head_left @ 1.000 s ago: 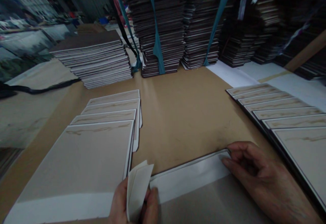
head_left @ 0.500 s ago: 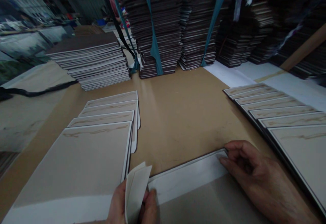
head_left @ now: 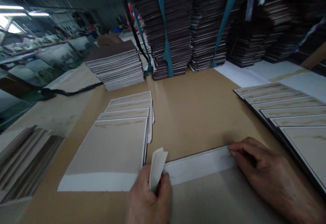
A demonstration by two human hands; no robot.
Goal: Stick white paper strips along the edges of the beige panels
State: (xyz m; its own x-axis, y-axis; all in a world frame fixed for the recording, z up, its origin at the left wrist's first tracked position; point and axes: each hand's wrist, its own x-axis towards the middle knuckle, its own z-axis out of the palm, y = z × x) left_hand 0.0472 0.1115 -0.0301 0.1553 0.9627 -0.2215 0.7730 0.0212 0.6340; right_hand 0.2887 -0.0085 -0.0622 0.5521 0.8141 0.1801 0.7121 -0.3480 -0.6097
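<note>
In front of me lies a grey-beige board (head_left: pixel 203 196) with a white strip (head_left: pixel 198 169) along its far edge. My right hand (head_left: pixel 262 169) pinches that strip and the board's far right corner between thumb and fingertips. At the far left corner, my left hand (head_left: pixel 150 193) is closed on a small bundle of folded off-white paper (head_left: pixel 157 169) that sticks up between thumb and fingers. Its thumb lies against the board's left edge. The near part of the board runs out of view.
Overlapping beige boards with brown glue-like streaks lie in a left row (head_left: pixel 112 145) and a right row (head_left: pixel 303 135) on the brown tabletop (head_left: pixel 191 115). Behind stand a lower board stack (head_left: pixel 122 67) and tall dark stacks (head_left: pixel 175 30) with teal straps. More boards (head_left: pixel 28 162) stand at far left.
The view has shifted left, so things sit further right in the picture. My right hand has closed into a tighter pinch at the corner. My left hand still holds the folded paper.
</note>
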